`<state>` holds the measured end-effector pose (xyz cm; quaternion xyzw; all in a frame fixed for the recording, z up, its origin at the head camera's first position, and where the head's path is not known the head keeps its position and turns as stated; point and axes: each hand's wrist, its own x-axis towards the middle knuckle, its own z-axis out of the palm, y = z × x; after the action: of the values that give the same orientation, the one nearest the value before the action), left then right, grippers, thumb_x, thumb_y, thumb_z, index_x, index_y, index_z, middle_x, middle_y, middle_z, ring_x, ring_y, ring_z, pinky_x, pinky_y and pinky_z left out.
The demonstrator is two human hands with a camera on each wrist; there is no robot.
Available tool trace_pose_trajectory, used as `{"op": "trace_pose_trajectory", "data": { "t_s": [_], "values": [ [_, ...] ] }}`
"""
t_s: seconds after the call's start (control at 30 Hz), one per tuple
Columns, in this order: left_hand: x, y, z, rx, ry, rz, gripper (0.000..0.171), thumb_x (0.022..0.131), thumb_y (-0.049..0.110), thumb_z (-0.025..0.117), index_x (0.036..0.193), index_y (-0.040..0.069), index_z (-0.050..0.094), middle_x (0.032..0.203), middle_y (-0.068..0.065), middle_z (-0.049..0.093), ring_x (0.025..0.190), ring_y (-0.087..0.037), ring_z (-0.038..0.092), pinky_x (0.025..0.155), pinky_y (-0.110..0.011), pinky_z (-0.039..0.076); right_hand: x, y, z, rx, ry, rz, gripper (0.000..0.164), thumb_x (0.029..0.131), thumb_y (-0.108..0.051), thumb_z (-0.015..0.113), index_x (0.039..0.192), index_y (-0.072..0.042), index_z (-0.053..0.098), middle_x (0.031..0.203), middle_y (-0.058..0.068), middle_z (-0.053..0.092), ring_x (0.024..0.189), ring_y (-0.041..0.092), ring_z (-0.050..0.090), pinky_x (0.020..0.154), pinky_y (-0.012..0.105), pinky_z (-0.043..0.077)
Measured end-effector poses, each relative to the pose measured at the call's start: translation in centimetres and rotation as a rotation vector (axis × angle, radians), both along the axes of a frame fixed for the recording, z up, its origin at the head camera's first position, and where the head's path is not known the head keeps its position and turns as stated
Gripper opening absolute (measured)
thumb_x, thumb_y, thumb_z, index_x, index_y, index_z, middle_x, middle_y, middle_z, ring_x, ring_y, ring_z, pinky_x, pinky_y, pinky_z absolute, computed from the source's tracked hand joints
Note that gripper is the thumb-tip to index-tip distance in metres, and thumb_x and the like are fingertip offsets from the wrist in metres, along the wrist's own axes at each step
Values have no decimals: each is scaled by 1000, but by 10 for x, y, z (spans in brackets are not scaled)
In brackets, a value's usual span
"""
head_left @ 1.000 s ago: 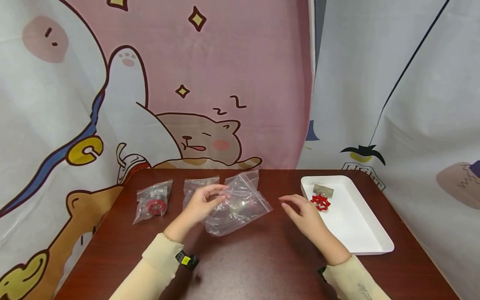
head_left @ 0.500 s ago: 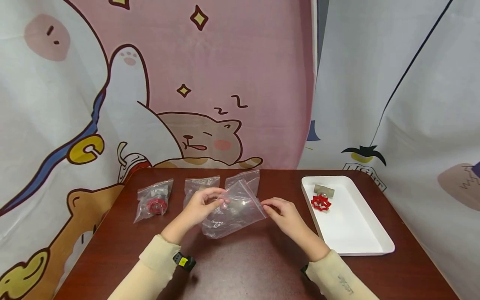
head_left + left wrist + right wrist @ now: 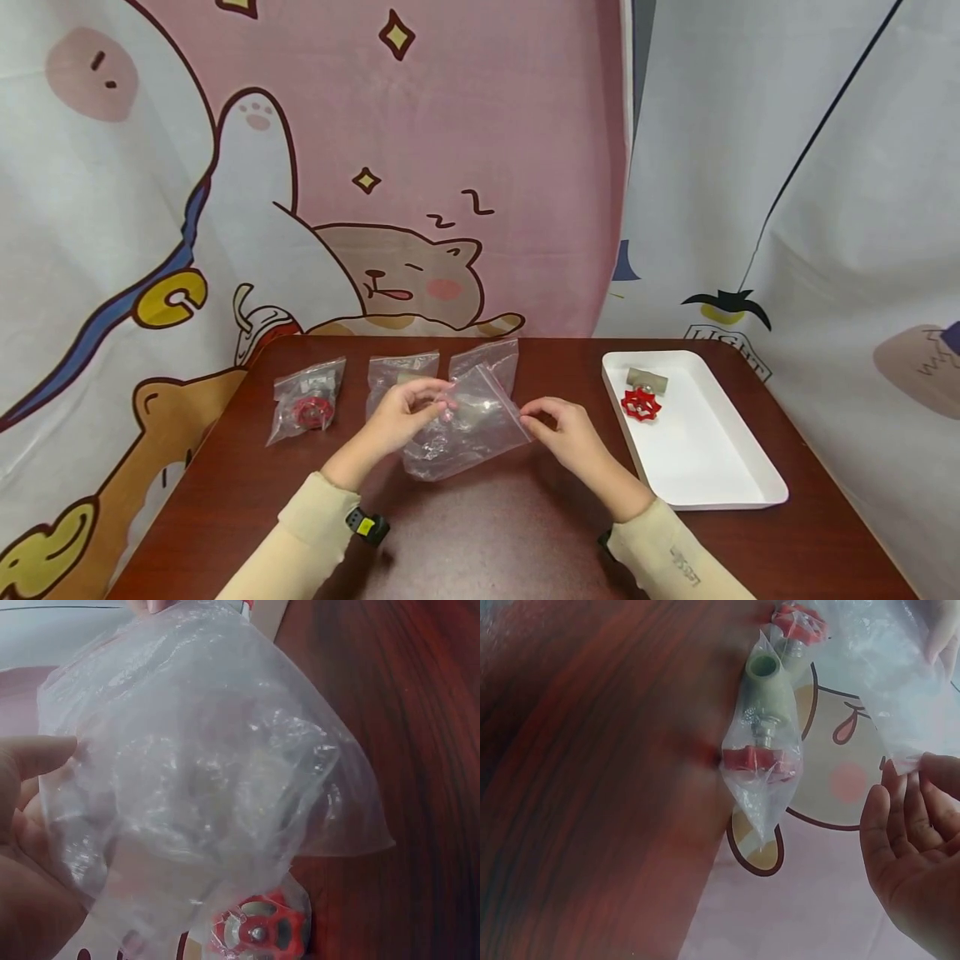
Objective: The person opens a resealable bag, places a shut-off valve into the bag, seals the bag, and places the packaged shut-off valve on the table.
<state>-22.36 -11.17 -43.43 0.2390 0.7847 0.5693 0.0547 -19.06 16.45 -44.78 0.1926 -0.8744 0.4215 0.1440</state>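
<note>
A clear zip-lock bag is held up over the table between both hands. My left hand pinches its left side between thumb and fingers. At the zip edge on the right, my right hand pinches a corner. In the left wrist view the crumpled film hides much of what lies behind it. The right wrist view has the right thumb and fingertips on the bag's corner, with the palm facing the camera. No solid item is discernible inside the bag.
Behind the held bag lie two bagged valves, a nearer one and a farther one in the right wrist view. Another bagged red-wheeled valve lies at left. A white tray at right holds an unbagged valve with a red handwheel.
My right hand has moved left from beside the tray and taken hold of the bag's zip edge. The bag has shifted slightly left and down. My left hand keeps its pinch.
</note>
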Motion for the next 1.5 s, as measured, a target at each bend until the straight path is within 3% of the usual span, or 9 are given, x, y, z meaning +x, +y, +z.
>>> {"op": "trace_pose_trajectory", "data": {
  "t_s": [0.13, 0.33, 0.47, 0.57, 0.7, 0.83, 1.07, 1.33, 1.5],
  "values": [
    [2, 3, -1, -68, 39, 39, 32, 90, 8, 63, 121, 7, 60, 106, -13, 70, 93, -24, 66, 68, -26, 54, 0, -2, -2, -11, 4, -4, 5, 82, -10, 73, 85, -11, 69, 81, -3, 68, 75, 8, 59, 69, 33, 51],
    [6, 11, 2, -134, 268, 174, 54, 78, 13, 78, 126, 16, 54, 118, -4, 61, 107, -18, 56, 86, -37, 49, 1, -4, -2, -39, 15, 3, 12, 77, -8, 76, 79, -14, 66, 71, -7, 61, 66, 2, 52, 59, 32, 49],
    [11, 19, 2, -91, 434, 314, 51, 72, 16, 83, 115, 13, 55, 106, -3, 54, 97, -17, 50, 68, -29, 46, 3, -6, -1, -44, 4, 4, 14, 76, -7, 77, 77, -14, 65, 68, -8, 59, 64, 3, 51, 57, 32, 49],
    [16, 26, 1, -54, 490, 324, 36, 74, 16, 81, 101, 11, 58, 89, -2, 55, 82, -14, 50, 58, -25, 43, 3, -8, -1, -41, 0, 5, 16, 75, -7, 78, 75, -15, 64, 66, -8, 57, 61, 3, 50, 55, 25, 48],
    [23, 37, -1, -64, 355, 226, 16, 80, 26, 76, 86, 16, 65, 72, 6, 59, 64, -5, 53, 54, -22, 46, 4, -12, -3, -27, 25, 12, 18, 74, -7, 79, 74, -15, 64, 65, -9, 55, 60, 4, 50, 53, 20, 44],
    [27, 47, -2, -124, 158, 194, 24, 82, 41, 72, 85, 17, 71, 65, 7, 64, 56, -7, 59, 52, -22, 49, 6, -17, -4, 2, 92, 36, 19, 73, -4, 79, 74, -15, 63, 66, -8, 55, 61, 4, 50, 53, 19, 44],
    [25, 52, -2, -139, 128, 200, 15, 84, 28, 72, 86, 13, 73, 66, 2, 67, 55, -8, 60, 50, -21, 48, 8, -23, -6, 8, 207, 76, 22, 69, -1, 80, 72, -14, 62, 65, -9, 53, 59, 1, 48, 50, 15, 42],
    [21, 47, -2, -27, 5, 115, 16, 85, 23, 71, 90, 7, 71, 82, -8, 69, 63, -16, 66, 59, -26, 55, 6, -18, -5, -92, -36, 93, 10, 78, -15, 77, 78, -15, 67, 68, -6, 60, 60, 3, 51, 54, 21, 47],
    [23, 46, -1, -36, 3, 96, 13, 88, 19, 68, 92, 6, 69, 84, -10, 69, 65, -19, 67, 60, -26, 55, 5, -17, -4, -144, -99, 118, 3, 85, -14, 70, 87, -12, 71, 79, -1, 67, 68, 6, 54, 59, 23, 48]
  ]
}}
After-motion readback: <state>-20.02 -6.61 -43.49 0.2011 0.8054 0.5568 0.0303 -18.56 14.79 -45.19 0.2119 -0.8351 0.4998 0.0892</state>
